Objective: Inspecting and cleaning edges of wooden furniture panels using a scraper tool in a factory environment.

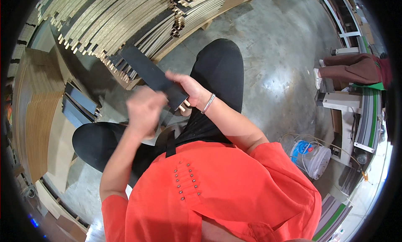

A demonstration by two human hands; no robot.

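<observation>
A narrow black board (153,72) lies slantwise over my lap, its far end near the stacked boards. Pale wooden dowels (184,104) stick out of its near end. My right hand (189,88), with a silver bangle on the wrist, grips the board's right edge near that end, thumb on top. Beside the board's left edge my left hand (144,110) is closed and slightly blurred by motion. Whatever it may hold is hidden by the fingers.
Stacked boards with dowelled ends (113,22) fill the far left. Tall curved brown panels (35,112) and dark pieces (79,104) stand at the left. To the right are a white bucket (318,160) with a hose, a conveyor (370,116) and another person (351,69).
</observation>
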